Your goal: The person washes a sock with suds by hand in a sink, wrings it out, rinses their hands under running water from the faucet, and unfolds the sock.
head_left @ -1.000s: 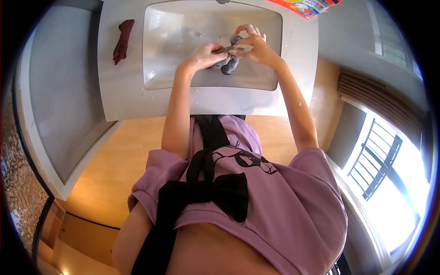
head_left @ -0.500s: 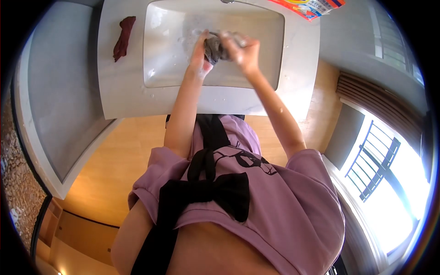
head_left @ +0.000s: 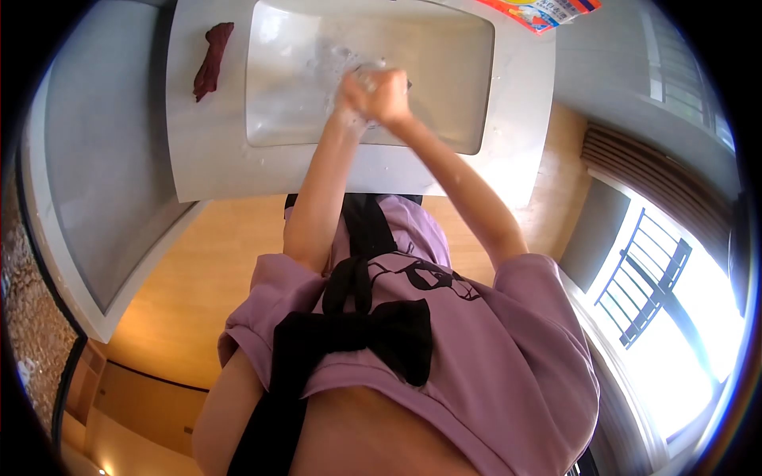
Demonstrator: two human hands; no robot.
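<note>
Over the sink basin (head_left: pixel 444 71), my left hand (head_left: pixel 349 99) and my right hand (head_left: pixel 386 95) are pressed together, both blurred by motion. Between them is a wet grey cloth (head_left: pixel 408 84), mostly covered by the fingers, with only a small dark bit showing at the right. Suds cling to my hands and lie on the basin floor beside them. A dark red cloth (head_left: pixel 211 63) lies bunched on the counter left of the basin, untouched.
A colourful plastic packet (head_left: pixel 544 12) lies at the counter's back right. The pale counter (head_left: pixel 520 119) surrounds the basin, its front edge close to my body. A window (head_left: pixel 667 317) is at the right.
My hands moved left across the basin with the grey cloth and came together over it. My right hand now covers most of the cloth. More suds show in the basin.
</note>
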